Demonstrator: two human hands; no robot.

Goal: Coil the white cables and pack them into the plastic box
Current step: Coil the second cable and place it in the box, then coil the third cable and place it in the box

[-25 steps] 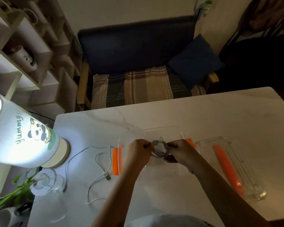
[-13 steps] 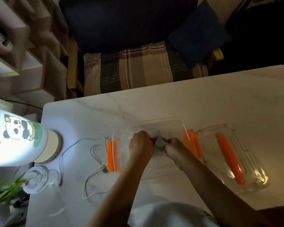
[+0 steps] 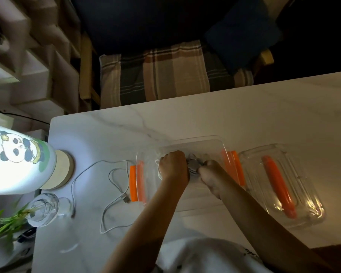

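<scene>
A clear plastic box (image 3: 197,141) with orange side latches sits mid-table. Inside it, my left hand (image 3: 173,167) and my right hand (image 3: 210,174) together hold a small coiled white cable (image 3: 193,167) low in the box, fingers curled round it. A second white cable (image 3: 114,194) lies loose on the table left of the box, its plug near the left orange latch. The box's clear lid (image 3: 301,194) with an orange handle lies to the right of the box.
A lit lamp with a panda picture (image 3: 18,160) stands at the table's left edge, with a glass vase (image 3: 47,209) holding green stems in front of it. Beyond the table's far edge is a bench with a plaid cushion (image 3: 158,73).
Both hands have lowered the coiled cable from above the box down into it. The view has tilted downward.
</scene>
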